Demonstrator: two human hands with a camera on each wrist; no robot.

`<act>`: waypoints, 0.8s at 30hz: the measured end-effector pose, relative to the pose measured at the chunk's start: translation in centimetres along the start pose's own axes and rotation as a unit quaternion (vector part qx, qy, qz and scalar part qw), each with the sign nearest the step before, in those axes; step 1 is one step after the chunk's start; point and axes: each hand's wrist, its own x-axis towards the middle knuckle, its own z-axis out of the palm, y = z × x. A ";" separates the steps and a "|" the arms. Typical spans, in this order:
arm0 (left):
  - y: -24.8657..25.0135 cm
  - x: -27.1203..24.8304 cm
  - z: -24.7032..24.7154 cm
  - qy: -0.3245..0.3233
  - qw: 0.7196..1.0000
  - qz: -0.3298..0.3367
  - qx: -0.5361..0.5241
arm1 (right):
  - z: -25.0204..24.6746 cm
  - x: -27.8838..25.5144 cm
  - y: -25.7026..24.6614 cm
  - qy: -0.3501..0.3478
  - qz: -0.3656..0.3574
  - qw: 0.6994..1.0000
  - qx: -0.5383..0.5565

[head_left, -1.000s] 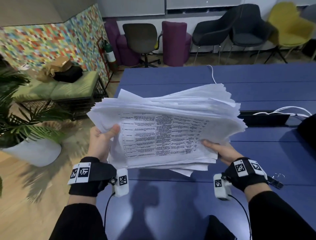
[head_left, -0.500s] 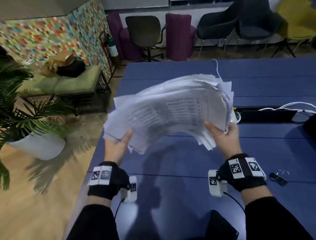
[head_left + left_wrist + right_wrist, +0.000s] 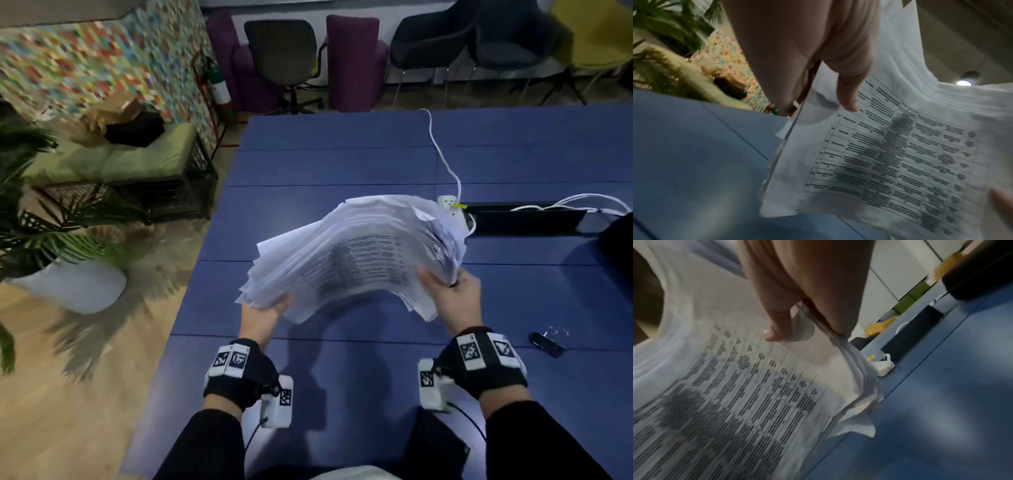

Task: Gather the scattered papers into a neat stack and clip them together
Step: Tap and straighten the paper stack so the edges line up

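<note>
**Ana:** Where are the papers (image 3: 356,253) now?

**Ben:** Up in the air, over the middle of the blue surface (image 3: 342,164). They do not touch it. The left hand (image 3: 263,317) grips the left side of the pile and the right hand (image 3: 452,294) grips the right side. In both wrist views a thumb lies on the top sheet and the other fingers are hidden under the pile. So both hands are clamped on the papers, well apart from each other.

**Ana:** Is the pile neat?

**Ben:** Not yet. It bends up like a hill in the middle, and the sheet edges stick out like steps on the left side and at the near right corner.

**Ana:** How should this step be done well?

**Ben:** I think the pile should be stood on one long edge on the surface and tapped, with a loose hold so the sheets can slide down level. Then turn it and tap a short edge too. A tight hold would keep the crooked sheets stuck. A very loose hold could let some slip out.

**Ana:** How many things are there?

**Ben:** One pile, with too many sheets to count. One black clip (image 3: 547,343) lies near the right edge of the surface, just beside the right wrist. One white plug block (image 3: 448,202) with white cords sits behind the pile. Two hands.
</note>
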 end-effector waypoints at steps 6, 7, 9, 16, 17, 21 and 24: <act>-0.1 0.4 -0.4 -0.043 0.999 0.032 -0.006 | -1.6 -1.4 3.1 -0.036 0.093 0.994 -0.042; 0.1 0.3 0.0 -0.038 0.998 0.043 -0.015 | -1.6 -1.4 3.3 -0.023 0.104 0.994 -0.026; 0.4 0.0 0.8 -0.011 0.996 0.094 0.001 | -1.4 -1.1 3.2 -0.005 0.102 0.995 -0.003; 1.7 -0.2 3.1 0.069 0.957 0.255 0.121 | -0.5 -0.1 1.5 -0.013 0.046 0.998 -0.035; 1.7 0.2 2.9 0.085 0.955 0.257 0.123 | -0.6 0.0 1.7 -0.015 0.047 0.998 -0.044; 1.8 2.9 1.2 0.158 0.964 0.188 0.105 | -1.0 0.4 2.2 -0.023 0.043 0.993 -0.105; 1.7 4.9 0.0 0.113 0.983 0.112 0.093 | -0.6 0.5 2.3 0.005 0.015 0.986 -0.166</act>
